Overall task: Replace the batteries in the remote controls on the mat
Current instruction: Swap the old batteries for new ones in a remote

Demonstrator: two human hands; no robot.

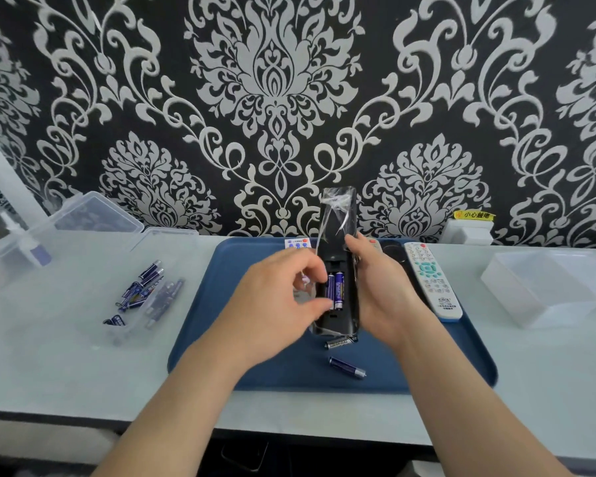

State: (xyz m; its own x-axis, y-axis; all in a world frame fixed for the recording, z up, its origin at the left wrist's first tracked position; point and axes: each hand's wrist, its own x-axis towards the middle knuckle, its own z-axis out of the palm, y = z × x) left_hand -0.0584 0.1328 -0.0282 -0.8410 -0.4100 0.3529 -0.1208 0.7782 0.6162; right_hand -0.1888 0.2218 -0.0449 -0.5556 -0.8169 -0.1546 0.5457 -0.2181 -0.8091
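A black remote (338, 232) in clear plastic wrap is held back side up above the blue mat (255, 366). My right hand (379, 287) grips its right edge. Its battery bay is uncovered, with two purple batteries (336, 290) inside. My left hand (283, 297) pinches the left battery with thumb and fingertips. Two loose batteries (347, 366) lie on the mat below the remote. A white remote (430, 280) lies on the mat's right side. Another white remote (296, 243) peeks out behind my left hand.
A clear lid with several purple batteries (145, 294) sits left of the mat. Clear boxes (97, 215) stand at the back left, and a clear tray (544, 287) lies on the right. A white block with a yellow label (468, 228) stands against the patterned wall.
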